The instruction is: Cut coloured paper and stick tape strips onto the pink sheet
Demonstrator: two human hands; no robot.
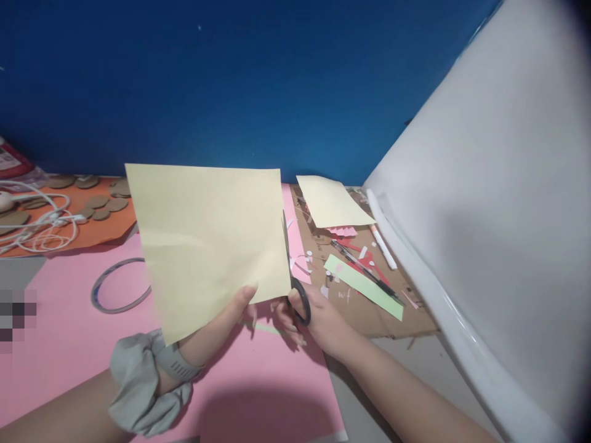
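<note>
A large pale yellow sheet of paper (pixel 212 227) is held up in front of me, slightly creased. My left hand (pixel 242 304) pinches its lower edge, thumb on the near face and the other fingers mostly behind. In my right hand (pixel 318 317) is a pair of scissors (pixel 301 301) with black handles, the thumb through one loop. One dark blade stands upright along the sheet's right edge; the other blade is hidden. Beneath both hands lies a large pink sheet (pixel 258 381).
On the right, a cardboard piece (pixel 360 314) bears a smaller yellow sheet (pixel 335 203), a green strip (pixel 364 286), a pen (pixel 369 271), a white marker (pixel 383 247) and scraps. Leftward are a grey ring (pixel 95 295), white earphones (pixel 58 218) and cardboard discs (pixel 98 202) on orange paper (pixel 111 231).
</note>
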